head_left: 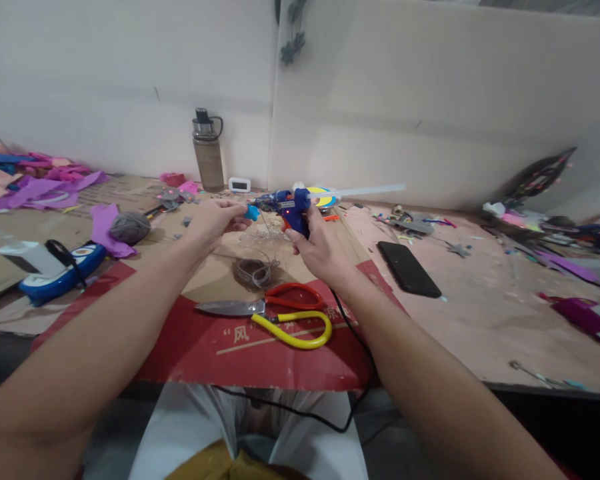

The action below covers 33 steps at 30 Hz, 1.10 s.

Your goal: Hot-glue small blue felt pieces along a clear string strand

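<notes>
My right hand (317, 245) is wrapped round the grip of a blue hot glue gun (296, 215). A long translucent glue stick (365, 191) juts out of its back to the right, and a small red light shows on its side. Between the fingertips of my left hand (219, 223) is a small bright blue piece (252, 212), perhaps star-shaped, close to the gun's nozzle. Whether the nozzle touches it I cannot tell. Below both hands lie a coil of grey cord (254, 272) and scissors (293, 315) with one red and one yellow handle.
A red sheet (180, 353) covers the near table edge; the gun's black cable (365, 347) hangs over it. A phone (409, 269) lies to the right. Behind stand a bottle (209, 157) and a small clock (239, 185). Grey yarn (130, 227) and a power strip (63, 273) are left.
</notes>
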Each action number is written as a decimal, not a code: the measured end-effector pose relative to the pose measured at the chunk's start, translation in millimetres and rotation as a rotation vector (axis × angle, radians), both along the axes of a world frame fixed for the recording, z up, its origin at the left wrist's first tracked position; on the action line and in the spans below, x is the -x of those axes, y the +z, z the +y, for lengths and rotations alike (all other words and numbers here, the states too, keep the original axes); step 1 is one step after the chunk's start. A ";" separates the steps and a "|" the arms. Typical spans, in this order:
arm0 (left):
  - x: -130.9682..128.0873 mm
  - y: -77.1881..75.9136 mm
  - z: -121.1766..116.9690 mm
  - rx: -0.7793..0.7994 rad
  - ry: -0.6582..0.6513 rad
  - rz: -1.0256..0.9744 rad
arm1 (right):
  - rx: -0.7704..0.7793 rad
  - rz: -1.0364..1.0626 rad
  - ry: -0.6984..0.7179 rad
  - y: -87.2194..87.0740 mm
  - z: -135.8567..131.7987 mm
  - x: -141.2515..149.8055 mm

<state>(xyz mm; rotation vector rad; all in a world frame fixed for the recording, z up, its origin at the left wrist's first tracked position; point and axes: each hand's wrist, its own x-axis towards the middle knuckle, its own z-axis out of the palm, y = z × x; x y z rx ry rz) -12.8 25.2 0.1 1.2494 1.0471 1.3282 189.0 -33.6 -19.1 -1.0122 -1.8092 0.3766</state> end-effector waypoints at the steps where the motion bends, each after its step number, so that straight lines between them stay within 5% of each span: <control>1: -0.3 0.5 -0.8 0.001 0.000 0.002 | 0.007 -0.004 -0.001 -0.1 -0.1 -0.1; 33: -2.4 3.4 -4.4 -0.020 0.011 0.003 | 0.029 -0.052 -0.053 2.5 -2.7 -0.5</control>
